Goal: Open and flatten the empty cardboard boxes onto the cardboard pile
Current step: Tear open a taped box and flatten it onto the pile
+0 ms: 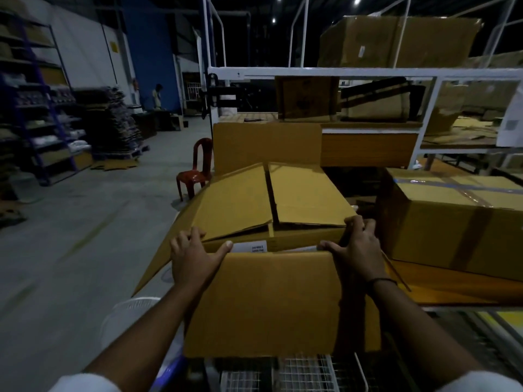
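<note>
Head view: both hands are on the cardboard box (pixel 263 304), centre frame, above a wire-mesh cart (pixel 300 373). The left hand (pixel 192 260) grips its upper left corner, thumb hooked over the top edge. The right hand (pixel 358 250) grips the upper right corner, thumb on the edge, fingers curled at the flap corner behind. The near panel stands upright, facing the camera. Behind it two flaps (pixel 271 199) sag inward; can't tell if they're the same box. A taped box (pixel 452 224) sits just right of it. A red chair (pixel 195 171) is on the floor beyond, and a white rack (pixel 339 72) behind holds more cardboard.
</note>
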`<action>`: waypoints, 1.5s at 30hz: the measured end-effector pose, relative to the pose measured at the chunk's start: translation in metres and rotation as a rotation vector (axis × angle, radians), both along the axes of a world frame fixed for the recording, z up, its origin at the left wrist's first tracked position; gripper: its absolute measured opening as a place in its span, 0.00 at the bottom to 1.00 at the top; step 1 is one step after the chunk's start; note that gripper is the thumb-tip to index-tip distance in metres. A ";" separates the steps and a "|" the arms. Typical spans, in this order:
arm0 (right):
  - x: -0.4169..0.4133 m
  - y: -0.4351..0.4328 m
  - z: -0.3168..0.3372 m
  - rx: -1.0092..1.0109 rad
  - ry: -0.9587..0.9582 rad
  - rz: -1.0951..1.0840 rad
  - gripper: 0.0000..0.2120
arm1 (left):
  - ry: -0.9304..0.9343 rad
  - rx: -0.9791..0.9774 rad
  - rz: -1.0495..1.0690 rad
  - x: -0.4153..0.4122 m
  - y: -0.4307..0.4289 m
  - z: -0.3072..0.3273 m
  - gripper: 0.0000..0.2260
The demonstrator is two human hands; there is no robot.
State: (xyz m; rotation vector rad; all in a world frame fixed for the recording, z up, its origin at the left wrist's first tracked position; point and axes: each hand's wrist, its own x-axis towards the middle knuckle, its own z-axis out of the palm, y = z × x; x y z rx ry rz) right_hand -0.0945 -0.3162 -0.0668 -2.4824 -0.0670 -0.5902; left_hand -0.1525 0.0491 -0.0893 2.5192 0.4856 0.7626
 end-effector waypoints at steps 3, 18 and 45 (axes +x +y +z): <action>0.002 -0.001 -0.004 -0.132 0.031 -0.029 0.32 | 0.055 0.071 -0.046 0.008 0.004 -0.001 0.30; -0.012 0.053 -0.001 -0.392 -0.185 0.298 0.10 | 0.035 0.253 -0.444 0.045 -0.124 0.017 0.23; 0.079 -0.103 0.018 -0.475 0.192 -0.097 0.20 | 0.124 0.315 -0.804 0.094 -0.300 0.016 0.22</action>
